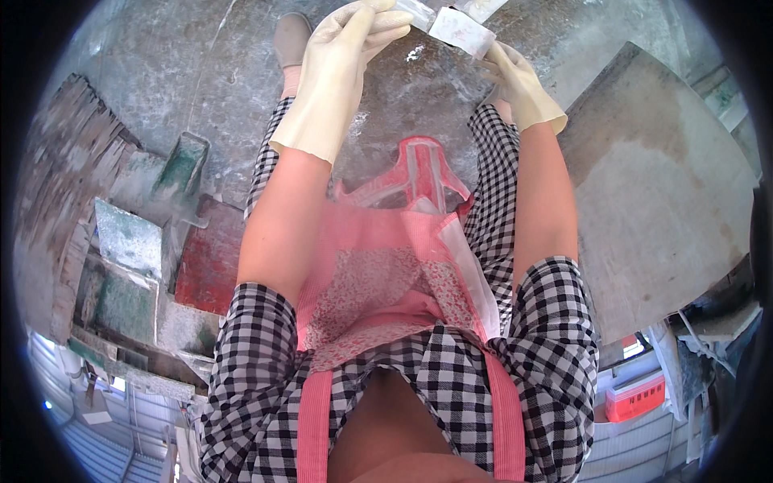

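Both my hands wear cream rubber gloves and are raised at the top of the head view. My left hand [350, 40] has its fingers bent around the end of a whitish flat piece [416, 13], partly cut off by the upper edge. With its fingertips, my right hand [515, 76] pinches the lower right corner of a white rectangular slab [461, 32], smudged grey on its face. The two pieces meet or overlap between my hands; whether they are joined I cannot tell. Another pale piece [483, 8] shows behind the slab.
A pink plastic stool or frame [423, 173] stands between my legs on the stained grey floor [403, 97]. On the right leans a large grey board [652, 201]. Worn wooden boards [72, 185], a green trough [183, 165] and a red panel [211, 258] crowd the left. A red basket [636, 398] sits lower right.
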`<act>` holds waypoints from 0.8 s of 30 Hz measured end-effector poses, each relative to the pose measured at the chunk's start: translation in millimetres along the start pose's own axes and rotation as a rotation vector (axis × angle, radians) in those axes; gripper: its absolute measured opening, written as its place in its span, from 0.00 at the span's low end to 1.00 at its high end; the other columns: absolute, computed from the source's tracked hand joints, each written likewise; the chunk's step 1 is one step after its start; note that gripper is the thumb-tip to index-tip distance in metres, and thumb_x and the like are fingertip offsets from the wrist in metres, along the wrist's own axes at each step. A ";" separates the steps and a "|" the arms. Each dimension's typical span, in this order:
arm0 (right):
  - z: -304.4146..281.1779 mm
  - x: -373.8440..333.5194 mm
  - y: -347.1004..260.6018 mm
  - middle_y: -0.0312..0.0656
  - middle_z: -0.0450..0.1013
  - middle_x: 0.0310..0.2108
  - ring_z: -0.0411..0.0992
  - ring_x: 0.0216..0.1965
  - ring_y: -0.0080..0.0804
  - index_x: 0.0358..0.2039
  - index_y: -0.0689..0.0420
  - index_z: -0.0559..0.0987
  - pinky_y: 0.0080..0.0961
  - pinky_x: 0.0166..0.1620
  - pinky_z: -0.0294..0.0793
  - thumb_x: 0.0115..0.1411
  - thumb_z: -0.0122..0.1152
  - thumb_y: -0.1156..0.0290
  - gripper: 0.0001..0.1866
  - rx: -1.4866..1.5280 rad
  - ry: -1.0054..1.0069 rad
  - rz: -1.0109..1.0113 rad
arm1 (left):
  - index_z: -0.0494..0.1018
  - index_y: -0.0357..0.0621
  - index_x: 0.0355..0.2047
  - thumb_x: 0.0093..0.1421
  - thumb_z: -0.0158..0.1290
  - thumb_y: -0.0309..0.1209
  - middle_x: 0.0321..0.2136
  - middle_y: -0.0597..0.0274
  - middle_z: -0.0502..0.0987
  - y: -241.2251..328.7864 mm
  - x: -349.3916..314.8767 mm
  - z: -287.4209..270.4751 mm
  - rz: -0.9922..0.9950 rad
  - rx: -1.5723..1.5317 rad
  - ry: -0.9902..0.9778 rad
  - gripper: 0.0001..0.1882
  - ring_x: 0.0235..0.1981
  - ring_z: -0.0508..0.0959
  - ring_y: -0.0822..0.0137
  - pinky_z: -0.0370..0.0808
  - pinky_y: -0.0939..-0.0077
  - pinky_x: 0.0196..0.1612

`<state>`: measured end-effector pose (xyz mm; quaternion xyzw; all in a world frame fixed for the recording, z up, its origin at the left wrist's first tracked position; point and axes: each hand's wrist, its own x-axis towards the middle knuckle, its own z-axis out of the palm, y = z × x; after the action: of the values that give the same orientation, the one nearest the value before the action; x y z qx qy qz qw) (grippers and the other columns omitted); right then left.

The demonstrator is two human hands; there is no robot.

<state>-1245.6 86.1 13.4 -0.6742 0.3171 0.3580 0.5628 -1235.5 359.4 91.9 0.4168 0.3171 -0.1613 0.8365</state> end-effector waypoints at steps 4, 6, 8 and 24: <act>10.6 -3.5 -1.8 0.55 0.68 0.54 0.74 0.50 0.46 0.59 0.69 0.64 0.32 0.51 0.76 0.66 0.53 0.57 0.31 0.173 -0.050 -0.053 | 0.72 0.34 0.46 0.65 0.51 0.35 0.38 0.52 0.80 1.2 0.8 3.0 -0.034 -0.007 -0.006 0.16 0.41 0.80 0.62 0.76 0.69 0.50; 14.1 -1.1 -0.5 0.56 0.67 0.54 0.74 0.50 0.47 0.58 0.70 0.64 0.33 0.52 0.77 0.67 0.52 0.59 0.29 0.262 -0.054 -0.048 | 0.73 0.34 0.46 0.66 0.51 0.35 0.38 0.52 0.80 2.2 1.2 5.1 -0.049 0.009 -0.005 0.16 0.41 0.80 0.62 0.76 0.69 0.50; 15.8 2.8 1.8 0.56 0.68 0.53 0.74 0.50 0.47 0.57 0.70 0.65 0.33 0.52 0.77 0.67 0.51 0.62 0.26 0.304 -0.063 -0.057 | 0.73 0.34 0.46 0.66 0.50 0.35 0.38 0.52 0.80 3.1 0.7 7.0 -0.059 0.041 0.006 0.16 0.41 0.80 0.62 0.76 0.69 0.50; 16.8 -1.9 19.1 0.51 0.69 0.53 0.71 0.53 0.43 0.60 0.65 0.63 0.37 0.53 0.73 0.63 0.57 0.57 0.32 0.401 0.203 -0.063 | 0.70 0.34 0.52 0.67 0.47 0.39 0.45 0.47 0.78 -1.5 -14.4 -23.6 0.018 0.340 -0.014 0.21 0.49 0.78 0.58 0.69 0.66 0.58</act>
<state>-1264.7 99.6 3.0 -0.5912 0.4157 0.2002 0.6615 -1256.4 377.5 90.0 0.5538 0.2755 -0.2082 0.7577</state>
